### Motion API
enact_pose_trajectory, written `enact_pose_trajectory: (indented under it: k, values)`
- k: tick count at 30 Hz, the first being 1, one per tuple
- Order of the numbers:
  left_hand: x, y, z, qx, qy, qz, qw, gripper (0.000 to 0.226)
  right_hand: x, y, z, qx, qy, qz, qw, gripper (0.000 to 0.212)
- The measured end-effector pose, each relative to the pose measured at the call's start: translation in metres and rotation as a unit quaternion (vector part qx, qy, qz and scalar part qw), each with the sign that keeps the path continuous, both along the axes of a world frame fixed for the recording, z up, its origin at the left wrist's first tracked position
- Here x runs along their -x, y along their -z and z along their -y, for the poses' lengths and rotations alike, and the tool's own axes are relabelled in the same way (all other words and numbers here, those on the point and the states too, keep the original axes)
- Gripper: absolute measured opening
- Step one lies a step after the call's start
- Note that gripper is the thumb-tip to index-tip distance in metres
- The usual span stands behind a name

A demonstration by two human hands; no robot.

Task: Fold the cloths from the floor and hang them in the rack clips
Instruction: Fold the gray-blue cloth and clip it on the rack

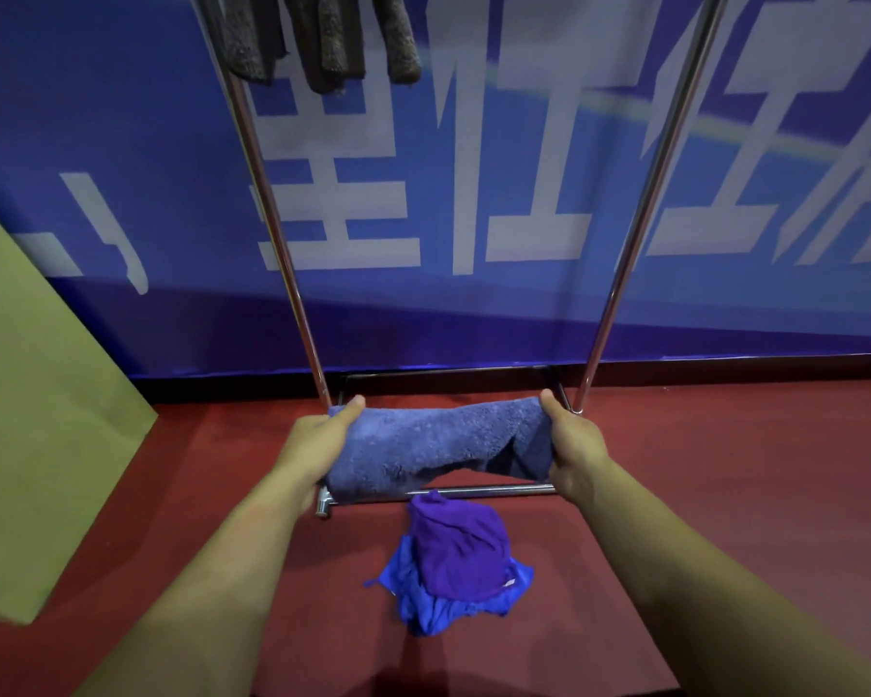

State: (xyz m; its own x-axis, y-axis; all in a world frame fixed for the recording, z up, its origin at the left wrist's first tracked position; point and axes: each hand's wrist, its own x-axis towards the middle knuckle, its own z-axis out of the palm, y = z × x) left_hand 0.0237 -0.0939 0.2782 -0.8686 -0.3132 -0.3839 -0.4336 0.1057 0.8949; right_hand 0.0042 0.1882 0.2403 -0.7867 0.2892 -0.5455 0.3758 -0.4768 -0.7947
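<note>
The blue-grey towel hangs stretched crosswise in the air just before the rack, left hand and right hand each clenched on one short end, while the clips must lie overhead, out of view.

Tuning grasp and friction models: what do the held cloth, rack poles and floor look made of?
Held cloth: plush microfibre or terry, judging by its fuzzy pile. Rack poles: polished metal, probably chromed or stainless steel; mirror glints. Floor: smooth matte red sheet, likely vinyl or rubber.
</note>
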Motion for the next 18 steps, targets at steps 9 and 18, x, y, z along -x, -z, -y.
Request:
enact_pose_trajectory:
  k: [9, 18]
  values:
    - [0.004, -0.003, 0.007, -0.111, -0.063, -0.127, 0.984, 0.006, 0.001, -0.018, -0.019, -0.283, -0.091, -0.106, 0.949, 0.031]
    - [0.006, -0.006, 0.005, -0.070, -0.108, -0.198, 0.972, 0.012, -0.009, -0.038, -0.029, -0.365, -0.036, -0.185, 0.912, 0.028]
